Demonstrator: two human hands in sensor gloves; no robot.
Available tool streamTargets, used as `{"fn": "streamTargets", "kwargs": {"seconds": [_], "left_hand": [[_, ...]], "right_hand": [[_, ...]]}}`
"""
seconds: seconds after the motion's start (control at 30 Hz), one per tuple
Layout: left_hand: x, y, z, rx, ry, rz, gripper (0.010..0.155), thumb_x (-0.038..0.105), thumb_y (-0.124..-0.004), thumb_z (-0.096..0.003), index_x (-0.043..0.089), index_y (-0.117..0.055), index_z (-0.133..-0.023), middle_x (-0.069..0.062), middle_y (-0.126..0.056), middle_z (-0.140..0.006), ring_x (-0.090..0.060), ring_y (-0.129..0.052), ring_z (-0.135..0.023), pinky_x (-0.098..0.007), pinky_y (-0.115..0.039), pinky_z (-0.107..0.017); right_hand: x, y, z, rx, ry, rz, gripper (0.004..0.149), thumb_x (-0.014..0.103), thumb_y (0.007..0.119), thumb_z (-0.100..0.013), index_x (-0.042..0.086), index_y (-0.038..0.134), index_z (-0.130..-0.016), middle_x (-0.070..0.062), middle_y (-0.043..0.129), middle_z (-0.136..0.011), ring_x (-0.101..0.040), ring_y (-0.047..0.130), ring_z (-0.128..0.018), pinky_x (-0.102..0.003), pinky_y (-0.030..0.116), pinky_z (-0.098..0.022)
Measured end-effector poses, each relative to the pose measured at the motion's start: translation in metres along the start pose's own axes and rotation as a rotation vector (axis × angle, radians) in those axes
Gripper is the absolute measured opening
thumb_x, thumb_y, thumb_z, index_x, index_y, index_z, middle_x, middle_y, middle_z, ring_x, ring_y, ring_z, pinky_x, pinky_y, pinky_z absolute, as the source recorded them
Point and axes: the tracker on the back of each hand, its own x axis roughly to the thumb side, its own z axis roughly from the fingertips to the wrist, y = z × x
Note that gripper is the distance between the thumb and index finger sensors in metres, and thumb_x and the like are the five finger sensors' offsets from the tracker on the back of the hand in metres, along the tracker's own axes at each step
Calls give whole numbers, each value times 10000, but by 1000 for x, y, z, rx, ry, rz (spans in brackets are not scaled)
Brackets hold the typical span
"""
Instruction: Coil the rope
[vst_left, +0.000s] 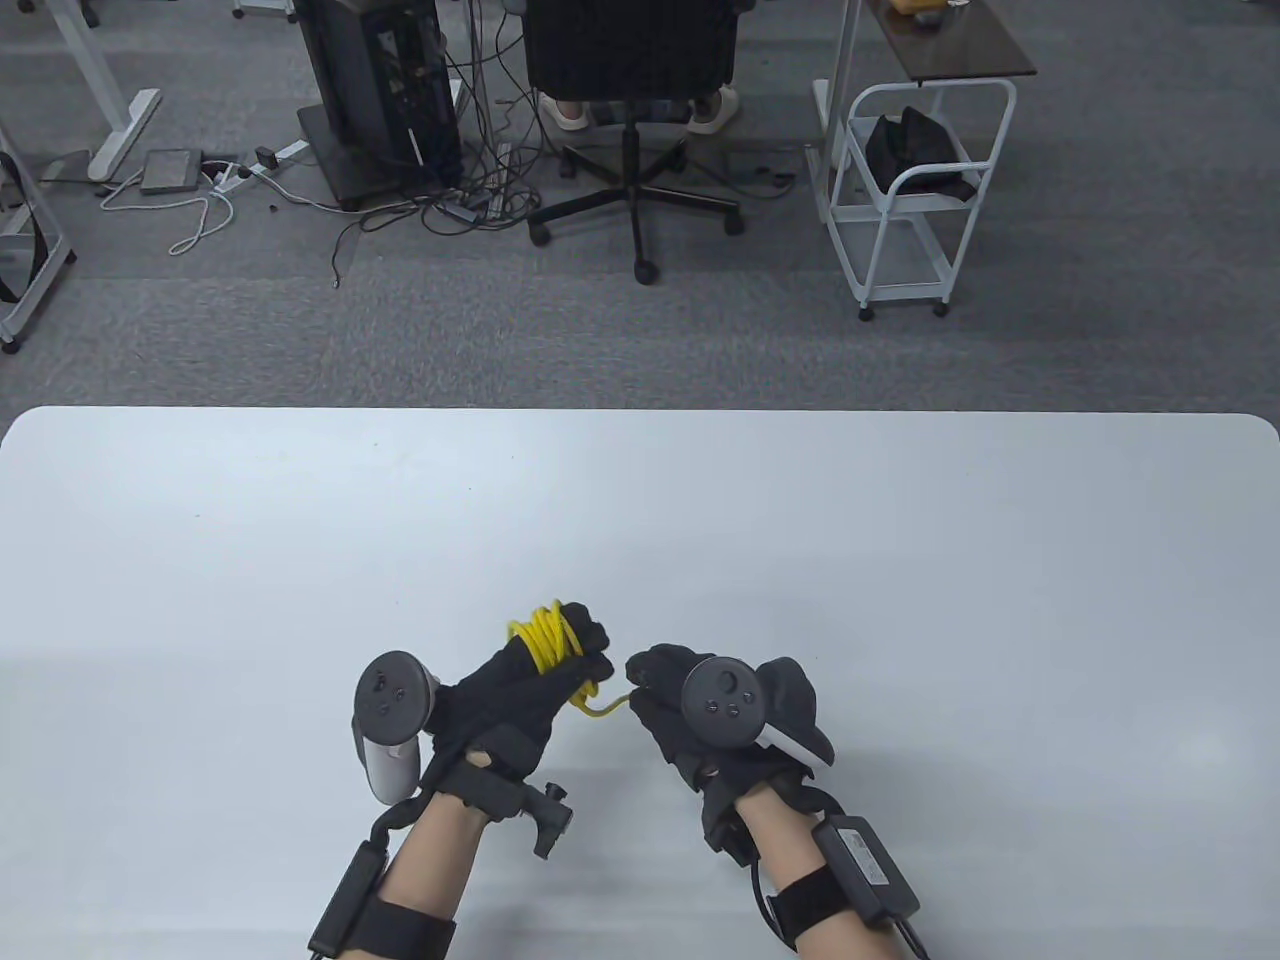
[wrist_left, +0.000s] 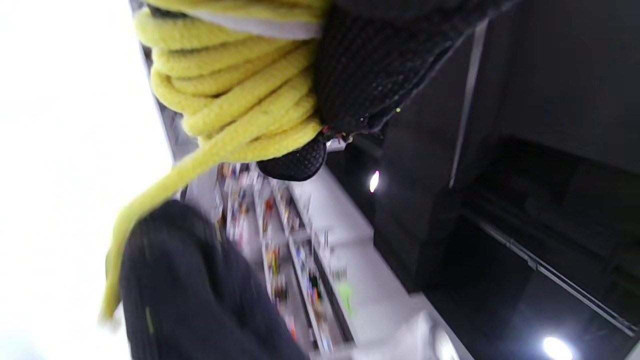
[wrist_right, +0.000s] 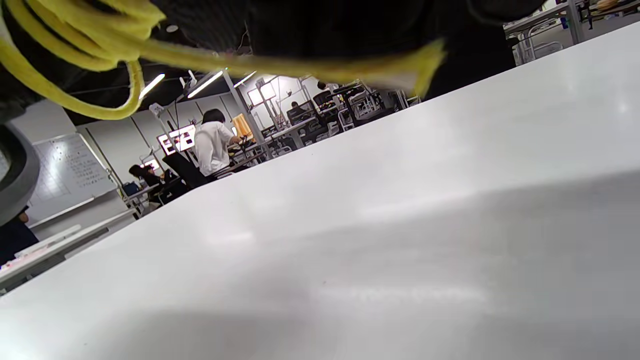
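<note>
A yellow rope (vst_left: 548, 634) is wound in several turns around the fingers of my left hand (vst_left: 540, 670), held above the white table (vst_left: 900, 560) near its front middle. In the left wrist view the coils (wrist_left: 235, 90) wrap the gloved fingers (wrist_left: 370, 65). A short free tail (vst_left: 600, 706) runs from the coil to my right hand (vst_left: 665, 690), which pinches its end just right of the left hand. In the right wrist view the tail (wrist_right: 300, 62) stretches across the top, its frayed end (wrist_right: 425, 62) under the dark glove.
Beyond the table's far edge stand an office chair (vst_left: 632, 60) with someone seated, a computer tower (vst_left: 385, 80) with floor cables, and a white cart (vst_left: 915, 190).
</note>
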Motion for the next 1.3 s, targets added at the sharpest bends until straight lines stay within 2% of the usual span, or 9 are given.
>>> {"fn": "streamTargets", "kwargs": {"seconds": [0.07, 0.17, 0.33, 0.47, 0.6, 0.7, 0.83, 1.03, 1.3], "left_hand": [[11, 8, 4, 104, -92, -194, 495, 319, -846, -533, 276, -742, -1015, -43, -921, -973, -120, -1041, -780, -273, -826, -642], [30, 7, 8, 114, -265, -534, 491, 311, -845, -540, 287, -727, -1015, -43, -890, -997, -139, -1010, -813, -284, -796, -657], [42, -25, 15, 10, -509, -1054, 489, 290, -850, -537, 262, -727, -1010, -76, -871, -1002, -183, -990, -821, -310, -780, -642], [41, -58, 20, -111, -658, -1380, 490, 279, -853, -533, 250, -731, -1007, -90, -862, -1004, -200, -984, -820, -320, -774, -637], [37, -82, 24, -212, -744, -1545, 492, 268, -855, -529, 234, -733, -1005, -101, -859, -1005, -213, -979, -822, -331, -767, -638], [35, -87, 26, -252, -753, -1577, 494, 252, -849, -531, 217, -729, -1009, -124, -854, -1005, -236, -965, -832, -349, -748, -648], [29, -104, 31, -340, -804, -1695, 493, 246, -844, -528, 235, -732, -1009, -147, -842, -1002, -246, -946, -853, -356, -722, -670], [26, -114, 36, -400, -877, -1751, 499, 255, -840, -531, 244, -718, -1015, -144, -827, -1005, -234, -939, -867, -347, -717, -678], [27, -116, 37, -425, -920, -1761, 509, 265, -834, -534, 247, -702, -1025, -119, -813, -1013, -216, -934, -872, -325, -718, -694]], "right_hand": [[-3, -5, 2, -32, 7, -32, 528, 413, 661, -608, 114, 624, -1041, -233, 626, -1097, -506, 719, -904, -741, 507, -652], [-6, -14, 5, -96, 1, -89, 577, 447, 646, -608, 97, 584, -1062, -261, 572, -1120, -532, 676, -932, -747, 498, -654], [-7, -22, 9, -178, -40, -200, 682, 535, 608, -596, 72, 522, -1089, -296, 498, -1137, -558, 612, -970, -757, 487, -655], [0, -22, 8, -131, -128, -351, 785, 620, 578, -576, 49, 475, -1105, -328, 467, -1130, -579, 589, -980, -756, 501, -654], [14, -19, 3, -24, -212, -486, 900, 687, 594, -547, 28, 390, -1126, -365, 463, -1120, -586, 661, -937, -738, 542, -651], [16, -20, 3, -24, -182, -377, 926, 697, 642, -538, 31, 383, -1128, -341, 485, -1127, -571, 683, -926, -732, 549, -653], [21, -22, 3, -40, -129, -182, 807, 633, 679, -565, 59, 494, -1101, -304, 594, -1093, -533, 756, -872, -704, 589, -648], [18, -27, 1, -45, -67, -187, 621, 506, 727, -601, 69, 622, -1030, -284, 701, -1023, -502, 859, -761, -646, 677, -610], [19, -32, -1, -57, -42, -134, 526, 432, 763, -594, 60, 679, -956, -241, 776, -959, -452, 939, -665, -603, 749, -563]]}}
